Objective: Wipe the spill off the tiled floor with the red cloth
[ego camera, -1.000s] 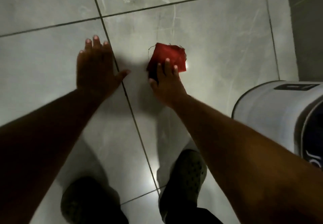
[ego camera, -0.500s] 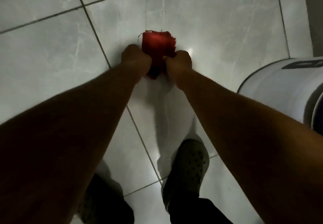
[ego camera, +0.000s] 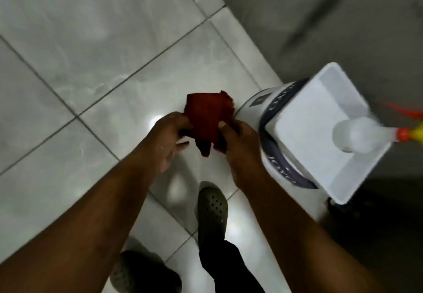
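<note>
The red cloth [ego camera: 207,118] is lifted off the pale tiled floor [ego camera: 109,68] and hangs between both hands. My left hand [ego camera: 168,137] pinches its left edge with thumb and fingers. My right hand [ego camera: 238,141] grips its right side, thumb on top. The cloth's lower corner droops below the hands. No spill shows clearly on the glossy tiles; only light glare appears near the hands.
A white bucket with a dark band [ego camera: 274,132] stands right of my hands, with a white rectangular tray [ego camera: 320,128] on top holding a clear bottle [ego camera: 359,134] with an orange and yellow nozzle. A grey wall [ego camera: 332,18] runs behind. My two clog shoes [ego camera: 212,210] stand below.
The cloth has come up off the floor, held in both hands. The view has swung right and turned, showing the bucket's top, the tray and the bottle.
</note>
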Demonstrator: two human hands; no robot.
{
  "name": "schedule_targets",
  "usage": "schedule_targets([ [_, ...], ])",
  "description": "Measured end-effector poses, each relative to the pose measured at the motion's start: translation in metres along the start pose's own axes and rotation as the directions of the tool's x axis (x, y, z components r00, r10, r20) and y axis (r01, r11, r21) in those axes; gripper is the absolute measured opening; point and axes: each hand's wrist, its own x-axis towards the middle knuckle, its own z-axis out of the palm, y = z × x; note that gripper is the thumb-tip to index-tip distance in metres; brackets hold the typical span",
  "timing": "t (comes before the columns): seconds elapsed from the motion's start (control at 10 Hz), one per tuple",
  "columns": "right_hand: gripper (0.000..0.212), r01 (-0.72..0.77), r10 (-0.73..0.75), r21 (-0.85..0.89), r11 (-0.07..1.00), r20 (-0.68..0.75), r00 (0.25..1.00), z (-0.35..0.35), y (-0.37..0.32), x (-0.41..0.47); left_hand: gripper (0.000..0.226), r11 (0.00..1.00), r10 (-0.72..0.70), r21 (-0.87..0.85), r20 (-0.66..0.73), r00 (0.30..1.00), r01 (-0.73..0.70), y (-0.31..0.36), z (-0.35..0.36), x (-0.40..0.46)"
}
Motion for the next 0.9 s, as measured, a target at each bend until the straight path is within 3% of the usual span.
schedule_targets([
  [0.1,0.008,0.053,-0.036,0.104,0.993,-0.158,0.987,-0.059,-0.038,-0.02,0.011,0.987,0.082,0.125,0.177,0.981,-0.105,0.038,0.058,-0.025],
  [0.2,0.011,0.084,-0.003,0.222,0.971,-0.342,0.94,-0.115,-0.052,-0.026,0.022,0.945,0.173,0.241,0.207,0.963,-0.222,0.055,0.131,-0.03],
  [0.3,0.019,0.021,0.084,0.206,0.978,-0.488,0.869,-0.158,-0.039,-0.011,0.034,0.778,0.33,0.5,0.191,0.925,-0.38,0.049,0.201,-0.019],
  [0.4,0.019,-0.08,0.14,0.135,0.988,-0.524,0.84,-0.18,-0.008,0.021,0.032,0.59,0.382,0.666,0.268,0.884,-0.457,0.031,0.241,0.009],
  [0.5,0.021,-0.214,0.151,-0.085,0.973,-0.465,0.872,-0.195,0.026,0.05,0.036,0.416,0.276,0.798,0.346,0.897,-0.436,0.007,0.256,0.038],
  [0.6,0.035,-0.273,0.131,-0.274,0.922,-0.444,0.886,-0.205,0.041,0.068,0.045,0.315,0.166,0.843,0.405,0.899,-0.437,-0.002,0.249,0.055],
  [0.7,0.043,-0.302,0.08,-0.392,0.869,-0.491,0.868,-0.207,0.037,0.06,0.046,0.331,0.267,0.831,0.371,0.889,-0.446,0.003,0.224,0.049],
  [0.8,0.053,-0.273,-0.009,-0.5,0.822,-0.49,0.871,-0.195,0.01,0.037,0.041,0.375,0.324,0.824,0.312,0.893,-0.424,0.016,0.187,0.016],
  [0.9,0.049,-0.06,-0.141,-0.572,0.818,-0.301,0.943,-0.171,-0.03,0.001,0.046,0.199,0.326,0.913,0.28,0.903,-0.355,0.028,0.132,-0.036],
])
